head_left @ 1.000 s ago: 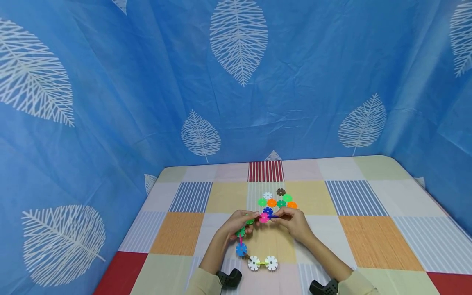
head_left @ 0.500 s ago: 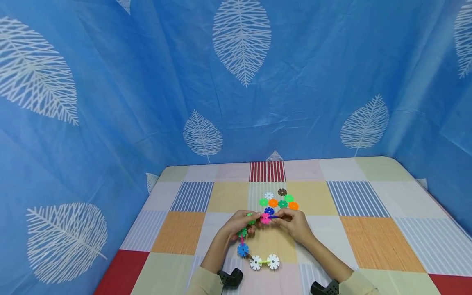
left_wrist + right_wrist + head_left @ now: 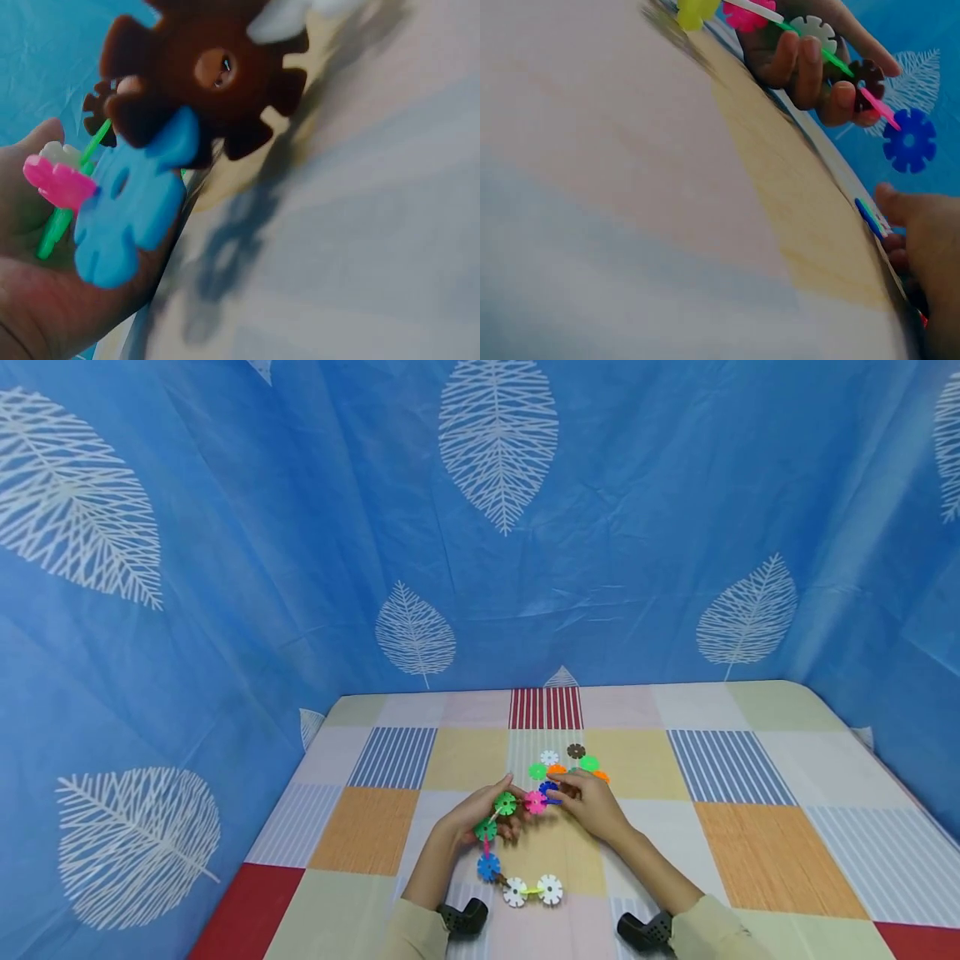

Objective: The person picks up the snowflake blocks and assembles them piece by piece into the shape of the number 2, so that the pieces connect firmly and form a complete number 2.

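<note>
A chain of notched plastic discs, slotted edge to edge, curves from two white discs (image 3: 550, 889) near me, past a light blue disc (image 3: 488, 867) and two green discs (image 3: 506, 803), to a pink disc (image 3: 535, 802). My left hand (image 3: 468, 814) holds the chain's far part, its fingers curled beneath it. At the chain's end, a dark blue disc (image 3: 909, 141) stands free of my right hand in the right wrist view. My right hand (image 3: 596, 806) hovers with thumb and fingers apart beside the loose discs, partly hiding them. A brown disc (image 3: 199, 75) hangs close to the left wrist camera.
Several loose discs lie flat beyond my hands, among them a brown disc (image 3: 576, 751), a white disc (image 3: 549, 757) and a light green disc (image 3: 537, 772). A patchwork cloth (image 3: 742, 852) covers the table. Blue leaf-print curtains (image 3: 600, 527) stand behind and at both sides.
The right hand has let go of the dark blue disc at the chain's end and shifted slightly up toward the loose discs. The left hand's index finger has lifted, showing more of the green disc.
</note>
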Motion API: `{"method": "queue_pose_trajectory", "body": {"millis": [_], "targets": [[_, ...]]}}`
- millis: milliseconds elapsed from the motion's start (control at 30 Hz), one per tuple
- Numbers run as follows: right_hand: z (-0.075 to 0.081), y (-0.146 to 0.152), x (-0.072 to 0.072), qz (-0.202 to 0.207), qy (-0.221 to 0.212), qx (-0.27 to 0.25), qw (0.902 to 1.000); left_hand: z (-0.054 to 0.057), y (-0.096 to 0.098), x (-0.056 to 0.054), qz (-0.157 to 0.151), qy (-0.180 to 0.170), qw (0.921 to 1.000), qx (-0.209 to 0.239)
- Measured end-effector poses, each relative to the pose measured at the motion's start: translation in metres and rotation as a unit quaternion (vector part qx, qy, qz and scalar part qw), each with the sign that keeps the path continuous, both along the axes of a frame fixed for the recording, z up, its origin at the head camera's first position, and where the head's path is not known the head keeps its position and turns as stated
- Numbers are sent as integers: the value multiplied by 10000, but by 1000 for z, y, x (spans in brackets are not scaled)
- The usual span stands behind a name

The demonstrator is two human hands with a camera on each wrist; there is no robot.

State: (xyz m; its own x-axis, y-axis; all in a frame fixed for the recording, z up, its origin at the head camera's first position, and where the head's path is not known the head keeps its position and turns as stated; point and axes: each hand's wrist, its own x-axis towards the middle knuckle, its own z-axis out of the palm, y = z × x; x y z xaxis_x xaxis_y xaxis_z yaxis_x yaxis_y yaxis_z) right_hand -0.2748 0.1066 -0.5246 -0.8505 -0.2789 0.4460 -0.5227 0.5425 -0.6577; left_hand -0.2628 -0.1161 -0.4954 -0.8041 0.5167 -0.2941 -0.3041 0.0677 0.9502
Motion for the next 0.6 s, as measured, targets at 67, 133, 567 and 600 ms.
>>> {"method": "queue_pose_trajectory", "body": {"millis": [67, 133, 567, 600], "targets": [[0, -5, -1, -149, 119, 427, 9989, -1, -1, 0, -9, -95, 10000, 30], [1, -8, -1, -317, 106, 643, 9974, -1, -1, -1, -48, -124, 9999, 81], [6, 5, 14, 152, -1208, -1367, 9831, 0, 1, -1, -397, 537, 9970, -382], [7, 7, 16, 242, -1400, -1676, 9756, 1, 1, -1, -368, 529, 9972, -390]]}}
